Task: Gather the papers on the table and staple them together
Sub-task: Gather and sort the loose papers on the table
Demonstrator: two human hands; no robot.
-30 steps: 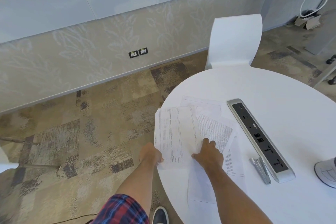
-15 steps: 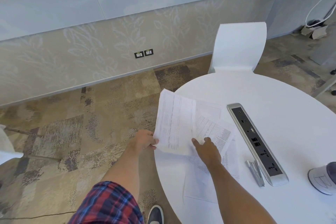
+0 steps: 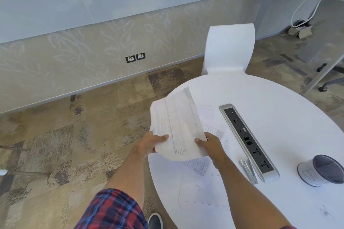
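Head view: printed sheets (image 3: 176,126), lifted above the round white worktop (image 3: 279,117) at its left edge; left hand (image 3: 151,144) and right hand (image 3: 212,145), fingers closed on the near edge. Loose papers (image 3: 201,176) flat beneath. Stapler (image 3: 248,171) right, beside power strip (image 3: 247,141).

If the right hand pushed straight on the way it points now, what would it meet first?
The right hand points up-left and already grips the lifted paper sheet. Beyond that, probably the loose papers lying on the table; depth is unclear.
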